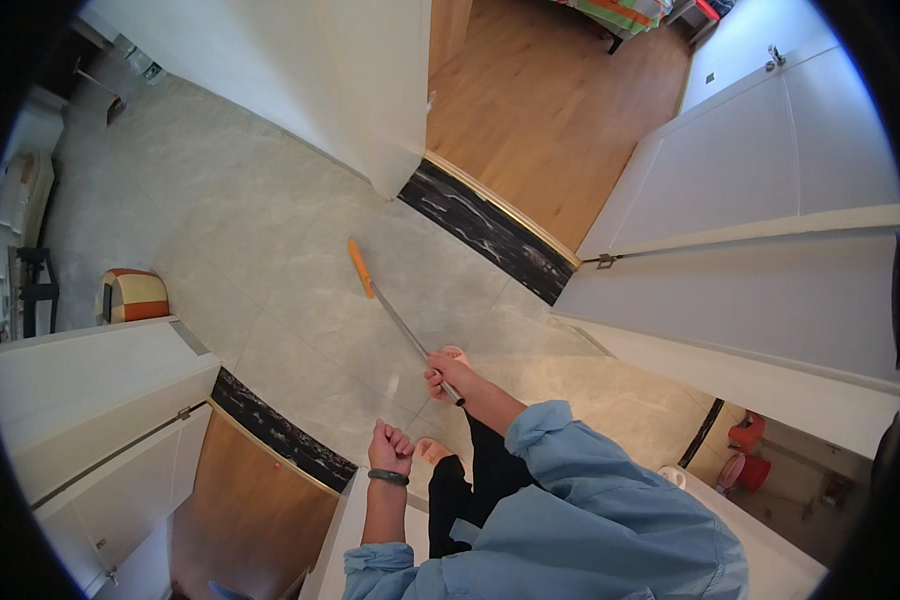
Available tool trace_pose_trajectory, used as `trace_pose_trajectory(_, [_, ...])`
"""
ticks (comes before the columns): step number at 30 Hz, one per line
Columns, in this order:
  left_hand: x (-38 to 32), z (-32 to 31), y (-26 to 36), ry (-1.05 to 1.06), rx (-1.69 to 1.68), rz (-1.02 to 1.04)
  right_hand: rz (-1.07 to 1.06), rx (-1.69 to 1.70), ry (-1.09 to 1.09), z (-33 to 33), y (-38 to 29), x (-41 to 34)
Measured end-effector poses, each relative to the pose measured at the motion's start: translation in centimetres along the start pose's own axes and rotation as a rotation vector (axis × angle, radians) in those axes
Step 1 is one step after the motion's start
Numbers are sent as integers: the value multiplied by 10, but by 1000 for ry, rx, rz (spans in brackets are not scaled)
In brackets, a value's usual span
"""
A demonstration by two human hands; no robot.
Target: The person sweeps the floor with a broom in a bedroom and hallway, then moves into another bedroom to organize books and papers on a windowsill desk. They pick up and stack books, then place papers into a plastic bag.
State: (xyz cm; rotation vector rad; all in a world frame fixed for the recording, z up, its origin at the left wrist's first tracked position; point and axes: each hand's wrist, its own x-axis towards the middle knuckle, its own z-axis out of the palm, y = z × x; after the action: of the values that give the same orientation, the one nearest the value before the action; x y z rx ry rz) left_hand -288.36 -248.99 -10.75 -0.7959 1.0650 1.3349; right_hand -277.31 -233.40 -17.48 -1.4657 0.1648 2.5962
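Note:
My right hand grips the upper end of the metal handle of a floor-cleaning tool. Its narrow orange head rests on grey floor tiles ahead of me; whether it is a broom or a squeegee I cannot tell. My left hand, with a dark bangle at the wrist, is curled into a loose fist in front of my body. Nothing shows inside it, and it is apart from the handle. My feet are in pink slippers, below and beside my hands.
A black stone threshold leads to a wood-floored room with an open white door. Another threshold lies at lower left. By the left wall is a patchwork stool. Red buckets stand at right; a dustpan-like item is far left.

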Motion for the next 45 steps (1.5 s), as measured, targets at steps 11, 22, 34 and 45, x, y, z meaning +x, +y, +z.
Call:
trace_pose_trajectory(11, [11, 31, 4, 34, 73, 8, -445, -243, 539, -95, -104, -37])
trace_pose_trajectory(22, [21, 37, -1, 30, 70, -7, -587, -513, 650, -95, -147, 42])
trace_pose_trajectory(34, [1, 50, 15, 1, -20, 63, 95, -429, 22, -23, 3, -2])
trace_pose_trajectory(45, [-21, -53, 53, 13, -236, 119, 22, -69, 402, -29, -14, -20])
